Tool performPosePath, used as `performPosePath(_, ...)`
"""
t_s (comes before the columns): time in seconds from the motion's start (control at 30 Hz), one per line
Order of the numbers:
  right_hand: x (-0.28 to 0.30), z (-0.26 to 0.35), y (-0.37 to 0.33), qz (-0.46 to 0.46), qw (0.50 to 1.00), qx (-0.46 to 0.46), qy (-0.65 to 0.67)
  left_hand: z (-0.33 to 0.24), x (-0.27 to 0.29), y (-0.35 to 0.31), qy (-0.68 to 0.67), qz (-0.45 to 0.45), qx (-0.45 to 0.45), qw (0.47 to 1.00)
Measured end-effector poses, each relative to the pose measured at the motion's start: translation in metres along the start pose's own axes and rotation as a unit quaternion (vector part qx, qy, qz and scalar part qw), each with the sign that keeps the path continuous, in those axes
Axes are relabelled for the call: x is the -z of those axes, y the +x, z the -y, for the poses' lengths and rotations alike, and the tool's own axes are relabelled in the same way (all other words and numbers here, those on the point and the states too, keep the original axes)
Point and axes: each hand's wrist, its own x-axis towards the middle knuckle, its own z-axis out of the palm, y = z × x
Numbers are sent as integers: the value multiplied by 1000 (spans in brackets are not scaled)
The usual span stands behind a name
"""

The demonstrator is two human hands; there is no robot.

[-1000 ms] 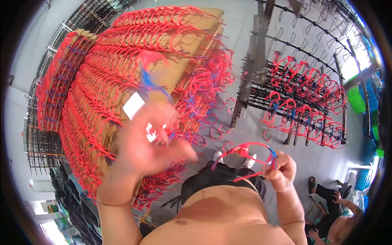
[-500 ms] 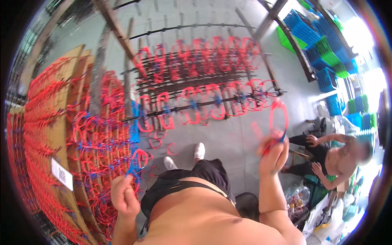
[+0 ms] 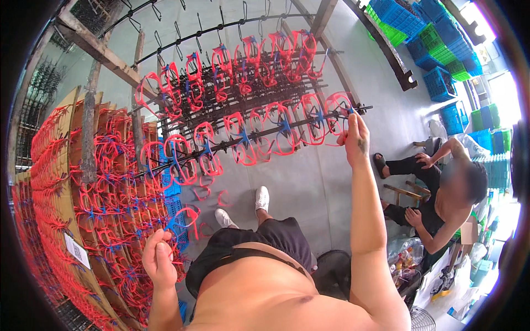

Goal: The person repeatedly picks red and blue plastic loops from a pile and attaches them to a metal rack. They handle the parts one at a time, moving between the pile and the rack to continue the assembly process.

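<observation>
- The right hand [image 3: 356, 135] reaches far and to the right, thumb and fingers drawn together on the blue part of an end frame [image 3: 335, 103], whose red loops meet the right end of a black bar [image 3: 259, 134].
- The left hand [image 3: 159, 258] is low on the near left, its fingertips pinched on the blue part of a loose frame [image 3: 178, 225], red at its far end and well apart from the bar.
- The step in hand looks like seating the end frame on the bar; the next move seems to call for a check that it sits steadily before the grip loosens.
- Other red-and-blue frames stand in a row along the bar to the left, with a second row [image 3: 245, 55] farther off.
- On the left, stacked boards [image 3: 67, 149] carry many more frames.
- To the right, a co-worker [image 3: 450, 212] sits near blue crates [image 3: 440, 84].
- The fingers hide how the end frame meets the bar; the left palm is turned partly out of sight, and the outermost boards blur into the dark rim.
</observation>
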Motion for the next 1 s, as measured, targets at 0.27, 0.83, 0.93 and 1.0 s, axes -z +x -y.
performPosePath(0.27, -2, 1, 14, -15, 1000, 7, 27, -33, -12, 8, 349, 102, -158, 918)
performPosePath(0.83, 74, -39, 40, -50, 950, 239, -192, 75, 45, 101, -209, -266, 241, 910)
performPosePath(0.93, 104, -25, 71, -82, 884, 309, -340, 122, 46, 123, -206, -271, 222, 914)
performPosePath(1.0, 85, -6, 79, 39, 735, 414, -536, 128, 43, 138, -203, -260, 248, 911)
